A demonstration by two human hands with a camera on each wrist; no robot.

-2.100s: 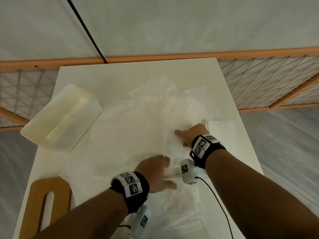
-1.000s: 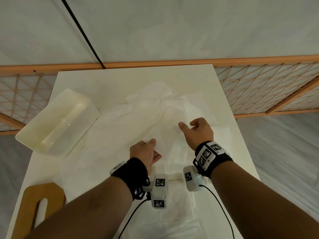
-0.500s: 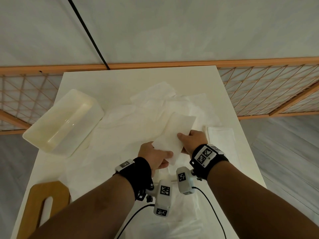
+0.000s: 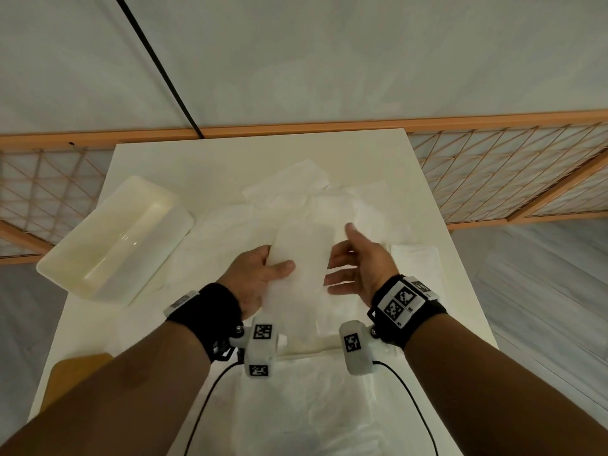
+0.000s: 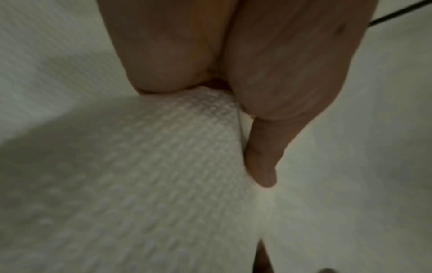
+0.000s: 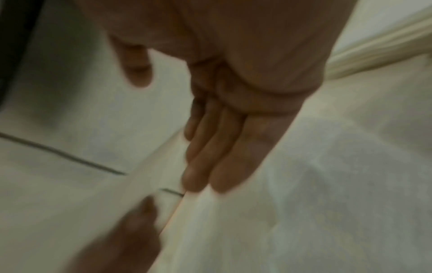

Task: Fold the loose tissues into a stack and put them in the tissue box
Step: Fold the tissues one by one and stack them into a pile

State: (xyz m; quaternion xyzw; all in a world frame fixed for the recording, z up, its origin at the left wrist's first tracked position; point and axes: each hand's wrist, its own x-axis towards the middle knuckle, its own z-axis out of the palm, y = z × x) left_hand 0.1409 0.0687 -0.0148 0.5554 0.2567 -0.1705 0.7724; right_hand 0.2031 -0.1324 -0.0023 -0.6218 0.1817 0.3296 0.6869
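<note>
A folded white tissue (image 4: 304, 255) is lifted above the table, pinched along its left edge between the thumb and fingers of my left hand (image 4: 263, 271). Close up, the left wrist view shows the embossed tissue (image 5: 163, 166) under my thumb. My right hand (image 4: 357, 264) is beside the tissue's right edge, palm facing left, fingers straight and holding nothing; the fingers (image 6: 210, 157) lie along the tissue's edge. Several loose tissues (image 4: 296, 199) are spread over the table's middle. A small folded stack (image 4: 416, 261) lies at the right. The open white tissue box (image 4: 112, 238) sits at the left.
The white table (image 4: 230, 153) ends against a wall with an orange lattice rail (image 4: 493, 166). A wooden lid with a slot (image 4: 75, 370) lies at the near left corner. More tissue (image 4: 306, 406) covers the near table edge.
The left hand picked a folded tissue up off the pile and lifted it. The right hand, which touched its lower corner half a second ago, has let go and spread open beside it.
</note>
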